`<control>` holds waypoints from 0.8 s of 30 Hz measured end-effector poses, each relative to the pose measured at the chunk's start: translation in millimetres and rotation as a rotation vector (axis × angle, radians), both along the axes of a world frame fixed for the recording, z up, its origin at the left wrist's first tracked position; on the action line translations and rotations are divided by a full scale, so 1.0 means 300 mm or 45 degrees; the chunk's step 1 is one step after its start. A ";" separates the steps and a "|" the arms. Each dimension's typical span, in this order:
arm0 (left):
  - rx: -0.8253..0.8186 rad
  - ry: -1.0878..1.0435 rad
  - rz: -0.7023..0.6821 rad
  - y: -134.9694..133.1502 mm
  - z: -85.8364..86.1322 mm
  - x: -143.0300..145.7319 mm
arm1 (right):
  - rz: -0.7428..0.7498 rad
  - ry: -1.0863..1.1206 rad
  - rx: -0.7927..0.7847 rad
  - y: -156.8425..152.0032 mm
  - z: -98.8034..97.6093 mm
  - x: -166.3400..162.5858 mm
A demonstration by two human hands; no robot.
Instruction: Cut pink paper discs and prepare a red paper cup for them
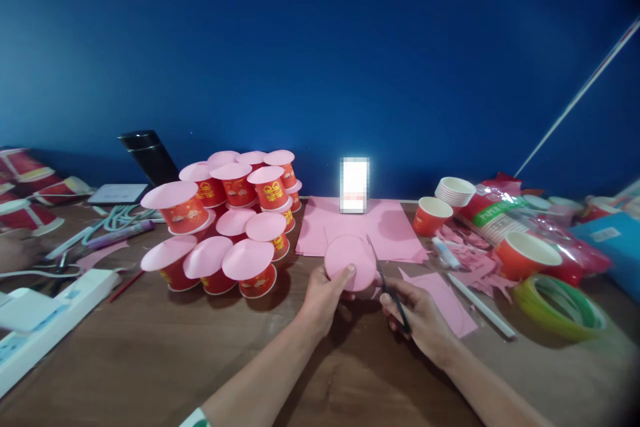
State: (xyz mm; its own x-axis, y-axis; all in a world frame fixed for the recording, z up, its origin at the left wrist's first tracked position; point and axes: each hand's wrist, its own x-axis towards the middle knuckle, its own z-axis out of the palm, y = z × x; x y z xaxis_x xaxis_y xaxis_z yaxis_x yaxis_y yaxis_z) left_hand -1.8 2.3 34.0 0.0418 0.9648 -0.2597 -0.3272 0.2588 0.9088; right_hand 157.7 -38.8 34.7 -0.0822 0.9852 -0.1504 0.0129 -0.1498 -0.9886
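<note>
A round pink paper disc (350,255) is pinched in my left hand (325,297), the thumb lying on its face. My right hand (417,317) grips dark-handled scissors (399,307), their blades pointing up along the disc's right edge. Whether the blades are parted is hard to make out. Behind the disc, pink paper sheets (395,227) lie stacked on the table. Beside my right hand rests a cut pink paper piece (453,303) with a curved line on it.
Red paper cups (257,280) topped with pink discs stand stacked at left, near a white power strip (60,320). At right are pink scraps (480,257), an open red cup (527,259), a tape roll (560,310) and a white stick (483,307). A blue wall (320,67) rises behind.
</note>
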 end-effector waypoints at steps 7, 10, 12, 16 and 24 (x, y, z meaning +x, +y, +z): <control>0.058 -0.051 0.026 0.007 -0.015 0.001 | -0.018 -0.038 0.022 -0.004 0.006 -0.001; 0.051 -0.057 0.028 0.008 -0.014 0.001 | -0.007 -0.048 0.036 -0.004 0.009 -0.001; 0.043 -0.056 0.035 0.007 -0.012 0.001 | -0.010 -0.058 0.041 -0.004 0.013 -0.001; 0.035 -0.061 0.035 0.005 -0.009 0.001 | -0.006 -0.058 0.034 -0.005 0.020 -0.002; 0.062 -0.076 0.036 0.009 -0.016 0.000 | -0.026 -0.089 0.014 -0.005 0.023 -0.003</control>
State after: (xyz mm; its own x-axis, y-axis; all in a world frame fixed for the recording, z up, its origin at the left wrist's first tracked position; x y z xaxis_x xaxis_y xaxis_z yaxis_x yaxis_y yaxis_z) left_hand -1.7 5.2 29.1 0.0284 0.9772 -0.2103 -0.3874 0.2047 0.8989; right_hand 156.9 -40.5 41.5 -0.0514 0.9882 -0.1442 0.0788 -0.1399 -0.9870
